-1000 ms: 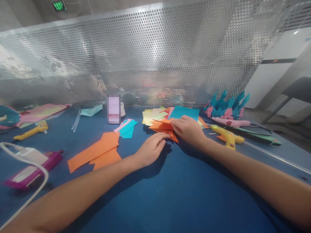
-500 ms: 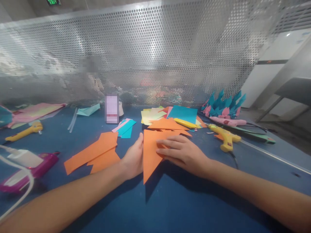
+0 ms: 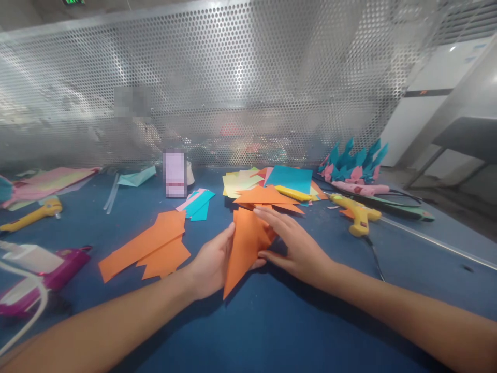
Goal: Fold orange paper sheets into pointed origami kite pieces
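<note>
A folded sheet of orange paper [image 3: 245, 248] is held between my two hands, its long point angled down toward me. My left hand [image 3: 212, 264] grips its left side, with the thumb along the edge and the fingers running underneath. On the other side, my right hand [image 3: 297, 243] holds the paper's right part between thumb and fingers, where it bends up. Beyond my hands lies a stack of folded orange paper pieces [image 3: 267, 196], with a yellow utility knife [image 3: 292, 194] by it. More orange paper strips [image 3: 149, 243] rest to the left of my left hand.
Yellow glue gun [image 3: 359, 212] and pink glue gun [image 3: 361, 188] lie at right, before a teal and pink paper model [image 3: 355, 160]. Blue and pink strips [image 3: 200, 203] lie mid-table. At left are a purple power bank [image 3: 70, 264] and another yellow glue gun [image 3: 33, 215]. A perforated metal screen [image 3: 240, 88] stands behind.
My right hand has gone from lying flat over the orange paper to gripping its right side, which now curves upward. My left fingers reach further under the sheet. The view has shifted slightly.
</note>
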